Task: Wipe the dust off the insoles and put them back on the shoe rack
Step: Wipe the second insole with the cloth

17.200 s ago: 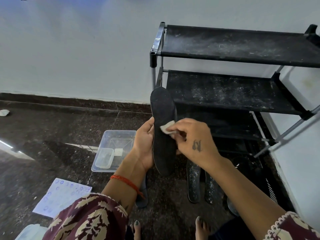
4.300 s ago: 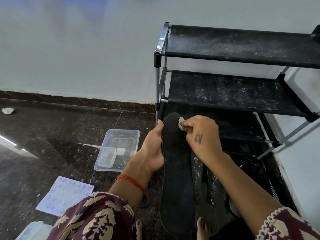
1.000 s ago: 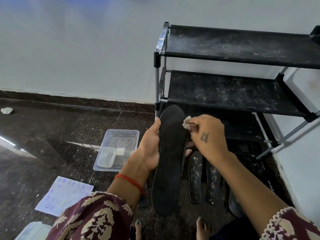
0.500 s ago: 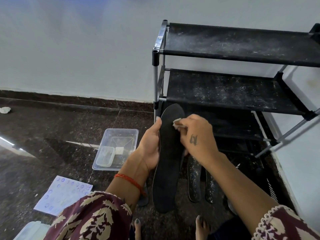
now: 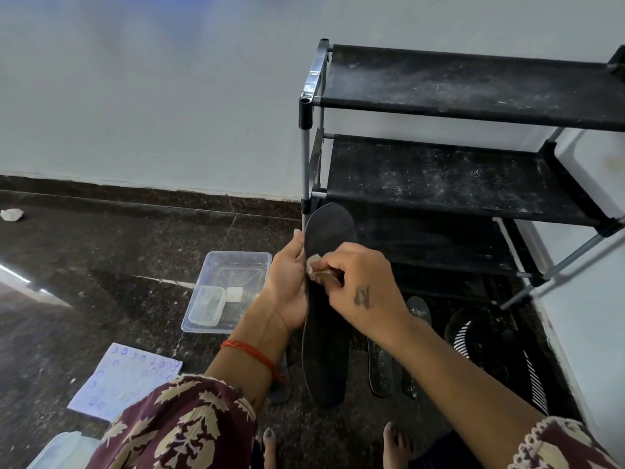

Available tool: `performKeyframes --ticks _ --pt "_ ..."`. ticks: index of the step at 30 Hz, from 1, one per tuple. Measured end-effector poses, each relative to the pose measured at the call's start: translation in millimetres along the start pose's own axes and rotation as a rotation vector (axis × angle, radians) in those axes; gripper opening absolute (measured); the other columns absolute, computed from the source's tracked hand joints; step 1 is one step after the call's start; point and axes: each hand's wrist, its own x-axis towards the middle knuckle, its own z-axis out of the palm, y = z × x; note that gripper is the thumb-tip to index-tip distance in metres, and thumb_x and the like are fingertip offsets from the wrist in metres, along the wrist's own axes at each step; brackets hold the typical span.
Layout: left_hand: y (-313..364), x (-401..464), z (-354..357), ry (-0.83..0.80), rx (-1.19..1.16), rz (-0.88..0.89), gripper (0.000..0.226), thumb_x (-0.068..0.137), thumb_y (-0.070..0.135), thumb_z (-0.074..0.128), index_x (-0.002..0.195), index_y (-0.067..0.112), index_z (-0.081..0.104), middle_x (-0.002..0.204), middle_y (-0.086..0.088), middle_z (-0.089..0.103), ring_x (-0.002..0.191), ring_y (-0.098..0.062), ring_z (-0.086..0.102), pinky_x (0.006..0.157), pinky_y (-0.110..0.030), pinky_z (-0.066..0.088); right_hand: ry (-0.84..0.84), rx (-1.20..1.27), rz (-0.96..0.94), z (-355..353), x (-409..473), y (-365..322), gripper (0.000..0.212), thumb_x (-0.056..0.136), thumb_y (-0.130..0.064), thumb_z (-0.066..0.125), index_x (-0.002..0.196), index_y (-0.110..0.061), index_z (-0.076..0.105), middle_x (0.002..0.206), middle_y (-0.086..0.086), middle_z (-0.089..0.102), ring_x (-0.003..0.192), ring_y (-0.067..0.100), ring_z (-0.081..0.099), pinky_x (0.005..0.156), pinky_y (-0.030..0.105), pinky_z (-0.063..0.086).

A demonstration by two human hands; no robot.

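1. A clear rectangular plastic tub (image 5: 227, 292) sat on the dark speckled stone floor (image 5: 101, 265), at about nine o'clock from the hands. Inside it lay a smaller translucent lidded box (image 5: 206, 306) and, just beside that, a small white square pad (image 5: 234, 294).
2. At the frame's seven o'clock corner, part of another pale translucent plastic container (image 5: 61, 450) showed; its contents could not be made out.
3. The long black foam insole (image 5: 326, 316) stood nearly upright between the hands, toe end up, just in front of the black fabric-shelved metal shoe rack (image 5: 456, 177), whose shelves were speckled with white dust.
4. The left hand (image 5: 287, 289) gripped the insole's left edge, thumb along the front rim, fingers wrapped behind and mostly hidden.
5. The right hand (image 5: 362, 289) had its fingers curled together, pinching a small crumpled whitish wipe (image 5: 314, 265) against the insole's left edge, touching the left thumb.
6. Two more dusty dark insoles (image 5: 380, 367) lay on the floor at five o'clock from the hands, near a black-and-white striped slipper (image 5: 473, 336).
7. A white sheet with blue circles (image 5: 125, 380) lay at seven o'clock, and a crumpled white scrap (image 5: 12, 214) at nine o'clock, well apart.
8. Compared with half a second before, the wipe had moved down from near the toe toward the insole's middle and across to its left edge; the insole stayed upright in the same grip, and the tub's contents had not shifted.
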Motion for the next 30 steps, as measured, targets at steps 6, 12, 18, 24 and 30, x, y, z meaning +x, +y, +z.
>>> performKeyframes --ticks 6,12,18,24,30 --pt "0 -9 11 -0.073 -0.003 -0.071 0.059 0.099 0.050 0.026 0.118 0.007 0.061 0.100 -0.017 0.071 0.083 -0.030 0.071 0.068 -0.041 0.059 0.085 -0.203 0.157 -18 11 27 0.021 0.080 -0.008 0.064 0.095 -0.019 0.074 0.086 0.004 0.065 0.080 0.019 0.061 0.069 0.022 0.042" --pt "-2 -5 10 -0.068 0.005 -0.067 0.064 0.099 0.052 0.025 0.098 0.008 0.071 0.089 -0.016 0.071 0.080 -0.025 0.070 0.078 -0.038 0.054 0.196 -0.081 -0.032 -7 10 15 0.020 0.081 -0.003 0.063 0.095 -0.016 0.070 0.085 0.002 0.063 0.076 0.016 0.057 0.067 0.024 0.044" --pt "0 -8 9 -0.065 0.014 -0.070 0.061 0.100 0.050 0.022 0.111 0.008 0.064 0.094 -0.016 0.070 0.084 -0.025 0.070 0.080 -0.038 0.052 0.184 -0.140 0.008 2 19 22 0.018 0.083 -0.005 0.061 0.089 -0.015 0.074 0.080 0.004 0.064 0.077 0.024 0.058 0.067 0.030 0.046" --pt "3 -11 13 -0.079 -0.010 -0.116 0.070 0.096 0.059 0.023 0.115 0.005 0.063 0.112 -0.022 0.065 0.096 -0.041 0.063 0.080 -0.050 0.053 0.251 -0.255 0.245 -24 22 47 0.021 0.082 -0.006 0.061 0.097 -0.014 0.073 0.088 0.008 0.065 0.081 0.023 0.061 0.069 0.026 0.045" --pt "2 -7 11 -0.039 -0.017 -0.059 0.068 0.099 0.053 0.022 0.101 0.005 0.070 0.091 -0.016 0.070 0.083 -0.027 0.069 0.080 -0.037 0.053 0.199 0.021 0.002 -7 11 16 0.014 0.077 -0.005 0.070 0.087 -0.014 0.075 0.085 -0.002 0.071 0.075 0.005 0.062 0.072 0.014 0.048"
